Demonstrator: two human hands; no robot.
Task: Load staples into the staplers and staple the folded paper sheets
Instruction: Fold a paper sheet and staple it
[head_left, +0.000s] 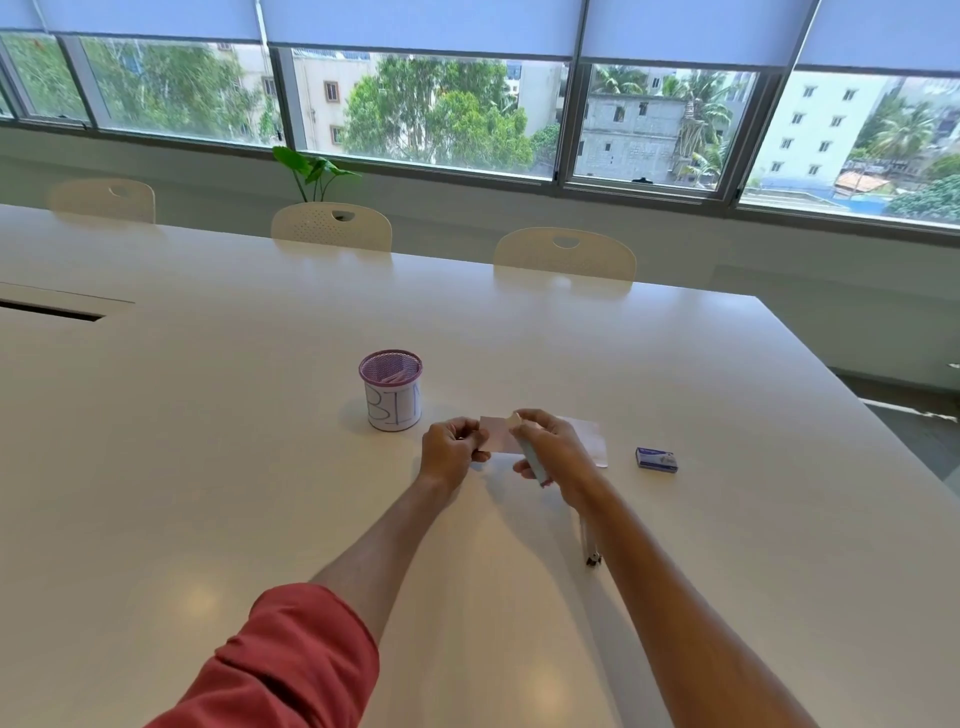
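Stapling looks under way: left hand pinches the folded paper at centre bench, right hand grips the stapler on its three-o'clock edge. Next, probably a firm squeeze. Staple box sits further toward three.

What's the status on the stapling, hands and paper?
Left hand pinches folded paper sheet at its left edge. Right hand grips stapler, nose at the sheet's right end. Staple box off to the right, nothing in the way.
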